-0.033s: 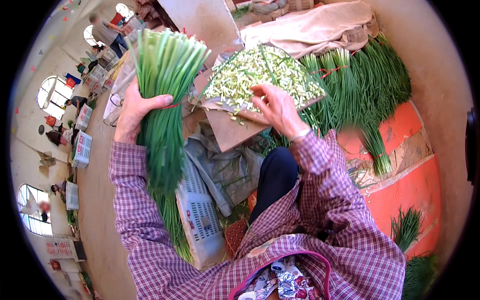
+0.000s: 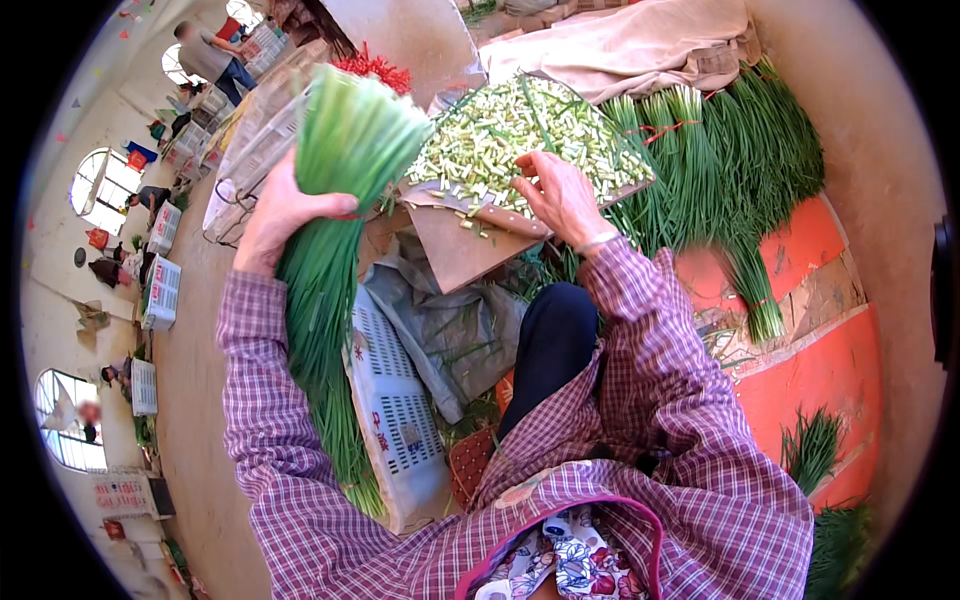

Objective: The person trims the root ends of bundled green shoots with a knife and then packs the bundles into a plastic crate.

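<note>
My left hand [image 2: 283,212] is wrapped round a thick bunch of garlic chives [image 2: 345,190], with pale cut ends up and green leaves hanging down. A bit of red band shows by my thumb, and the stalk tops are motion-blurred. My right hand [image 2: 562,197] hovers over the cutting board [image 2: 455,262], fingers loosely bent with nothing seen between them. Beside it a knife with a wooden handle [image 2: 513,220] lies on the board's near part. Chopped stalk pieces [image 2: 530,130] are heaped behind the knife.
A white plastic crate [image 2: 400,430] stands below the board, beside grey sheeting [image 2: 460,335]. Tied chive bunches [image 2: 700,170] lie at the right, partly under a beige cloth [image 2: 640,50]. A red bundle of ties [image 2: 375,72] sits behind my bunch. People work among crates far left.
The chive bunch has swung slightly right at its top and blurred, baring the red ties behind it. My right hand has shifted slightly up and right, showing more of the knife handle.
</note>
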Demonstrator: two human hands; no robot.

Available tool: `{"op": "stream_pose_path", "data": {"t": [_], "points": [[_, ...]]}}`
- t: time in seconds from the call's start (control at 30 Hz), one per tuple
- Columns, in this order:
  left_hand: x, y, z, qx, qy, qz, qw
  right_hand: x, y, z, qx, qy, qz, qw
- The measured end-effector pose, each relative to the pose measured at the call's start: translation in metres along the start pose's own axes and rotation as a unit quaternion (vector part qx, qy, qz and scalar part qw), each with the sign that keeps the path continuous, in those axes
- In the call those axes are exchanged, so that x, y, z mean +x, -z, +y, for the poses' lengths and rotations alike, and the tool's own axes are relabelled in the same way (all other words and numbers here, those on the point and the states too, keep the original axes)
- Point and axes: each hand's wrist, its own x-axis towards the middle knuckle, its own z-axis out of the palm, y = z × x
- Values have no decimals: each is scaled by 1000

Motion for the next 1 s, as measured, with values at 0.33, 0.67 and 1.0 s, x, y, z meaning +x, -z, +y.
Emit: {"op": "stream_pose_path", "data": {"t": [0.33,0.67,1.0], "points": [[21,-53,-122,58,84,-136,985,-15,-91,23,-214,58,-197,955],[14,-48,-160,-39,162,-185,968,-12,-22,12,101,-10,-113,988],[45,-78,-161,56,80,-143,985,-62,-6,-31,-20,-23,-160,987]]}}
